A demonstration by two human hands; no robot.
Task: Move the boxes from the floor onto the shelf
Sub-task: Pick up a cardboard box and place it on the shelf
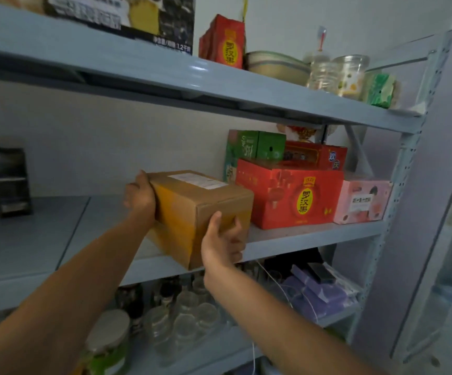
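A brown cardboard box (pixel 192 207) with yellow tape and a white label on top rests on the middle board of the grey metal shelf (pixel 314 235), its near corner jutting over the front edge. My left hand (pixel 139 196) grips the box's far left end, with the fingers hidden behind it. My right hand (pixel 223 240) holds the near right face, thumb up on the cardboard and fingers curled round the lower edge. The box stands just left of a red carton (pixel 287 196), almost touching it.
Right of the red carton sits a pink box (pixel 363 201), with green and red boxes stacked behind. The top board holds a red box, bowls and plastic cups. Glass jars (pixel 187 318) and purple packets fill the board below. A dark rack (pixel 11 182) stands far left.
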